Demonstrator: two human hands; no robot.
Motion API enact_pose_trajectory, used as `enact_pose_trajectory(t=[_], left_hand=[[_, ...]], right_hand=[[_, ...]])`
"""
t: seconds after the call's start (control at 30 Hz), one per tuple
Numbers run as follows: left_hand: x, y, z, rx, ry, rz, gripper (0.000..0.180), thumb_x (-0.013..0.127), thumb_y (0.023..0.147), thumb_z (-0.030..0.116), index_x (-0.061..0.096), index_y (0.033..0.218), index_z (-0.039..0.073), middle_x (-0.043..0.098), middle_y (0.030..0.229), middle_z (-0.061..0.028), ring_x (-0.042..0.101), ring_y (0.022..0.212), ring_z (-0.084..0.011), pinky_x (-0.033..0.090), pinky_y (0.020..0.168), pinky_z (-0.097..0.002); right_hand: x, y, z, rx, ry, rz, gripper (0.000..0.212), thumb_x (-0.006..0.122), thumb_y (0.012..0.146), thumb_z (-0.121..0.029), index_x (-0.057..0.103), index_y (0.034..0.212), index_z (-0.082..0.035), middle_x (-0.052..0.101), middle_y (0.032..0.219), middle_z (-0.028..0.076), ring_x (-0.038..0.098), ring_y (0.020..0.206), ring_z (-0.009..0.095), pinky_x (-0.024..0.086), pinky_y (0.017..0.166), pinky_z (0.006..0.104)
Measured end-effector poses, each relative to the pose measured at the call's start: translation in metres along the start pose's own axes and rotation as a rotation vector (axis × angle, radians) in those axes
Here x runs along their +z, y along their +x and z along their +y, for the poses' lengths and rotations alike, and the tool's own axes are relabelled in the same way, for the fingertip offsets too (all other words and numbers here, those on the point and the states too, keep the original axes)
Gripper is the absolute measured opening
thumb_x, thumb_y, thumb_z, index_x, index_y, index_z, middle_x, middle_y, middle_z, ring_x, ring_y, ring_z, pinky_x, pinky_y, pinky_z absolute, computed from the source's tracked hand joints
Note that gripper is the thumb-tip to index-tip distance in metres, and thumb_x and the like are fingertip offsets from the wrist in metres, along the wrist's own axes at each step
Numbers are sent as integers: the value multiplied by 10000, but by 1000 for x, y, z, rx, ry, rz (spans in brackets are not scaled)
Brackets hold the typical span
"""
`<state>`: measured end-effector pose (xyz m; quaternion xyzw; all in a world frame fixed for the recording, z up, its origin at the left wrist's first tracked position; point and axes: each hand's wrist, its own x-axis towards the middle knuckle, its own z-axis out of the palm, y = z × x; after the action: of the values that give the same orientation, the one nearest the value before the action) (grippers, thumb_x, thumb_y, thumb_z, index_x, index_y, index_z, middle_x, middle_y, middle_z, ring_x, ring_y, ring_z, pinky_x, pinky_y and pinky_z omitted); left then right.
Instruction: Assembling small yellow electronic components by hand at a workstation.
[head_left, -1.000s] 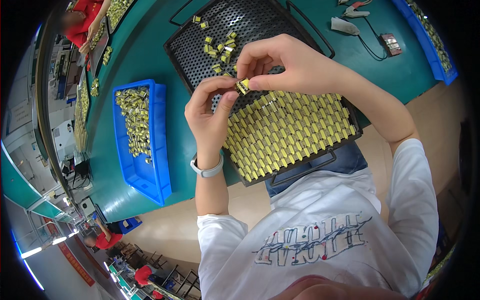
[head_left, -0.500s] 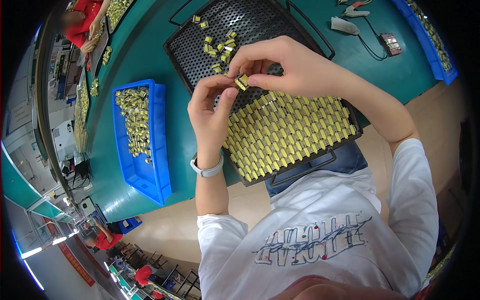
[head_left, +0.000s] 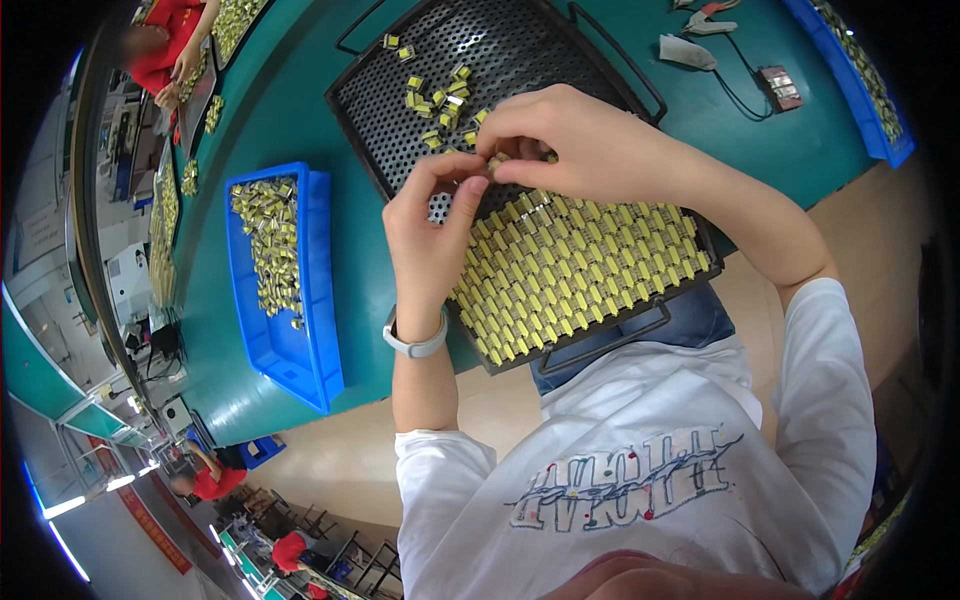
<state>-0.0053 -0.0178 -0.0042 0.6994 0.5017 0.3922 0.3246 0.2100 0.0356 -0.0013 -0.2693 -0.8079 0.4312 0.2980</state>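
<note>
Stretching across the view, a green surface (head_left: 365, 300) carries a black perforated tray; the person's white shirt (head_left: 620, 395) has stylised lettering, upside down and hard to read. The tray (head_left: 500, 45) holds yellow-topped parts in rows. Both hands meet above it: the right hand (head_left: 575, 140) comes in from the side, knuckles arched, while the left hand (head_left: 430, 220) points upward, thumb and forefinger curled. Their fingertips pinch one small yellow part (head_left: 498, 160), mostly hidden by the fingers.

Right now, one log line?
right hand: pinching small yellow part; left hand: at same part; black tray: packed rows near, loose pieces beyond; blue bin: left
</note>
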Motion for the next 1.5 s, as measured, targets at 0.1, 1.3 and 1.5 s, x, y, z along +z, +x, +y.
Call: enact_pose_trajectory(t=[0.1, 1.3, 1.5], left_hand=[[-5, 6, 0, -57, 62, 103, 154, 732, 901, 13, 693, 1050, 2, 738, 962, -80, 695, 874, -149, 540, 793, -285], [-8, 4, -9, -54, 580, -82, 176, 768, 875, 182, 703, 992, 68, 676, 824, -52, 646, 680, -188, 513, 611, -333], [-5, 4, -9, -78, 501, -71, 184, 769, 875, 177, 713, 997, 51, 692, 819, -63, 642, 670, -181, 518, 626, -324]], right_hand=[[1, -3, 6, 22, -132, 89, 130, 673, 905, -72, 650, 996, 18, 660, 878, 125, 632, 728, 245, 510, 672, 345], [10, -6, 22, 14, -529, -54, 92, 589, 896, -76, 669, 865, -41, 631, 895, 82, 575, 1018, 260, 414, 1052, 424], [10, -5, 23, 10, -499, -76, 97, 580, 878, -68, 652, 820, -38, 629, 872, 82, 576, 1020, 257, 403, 1077, 419]])
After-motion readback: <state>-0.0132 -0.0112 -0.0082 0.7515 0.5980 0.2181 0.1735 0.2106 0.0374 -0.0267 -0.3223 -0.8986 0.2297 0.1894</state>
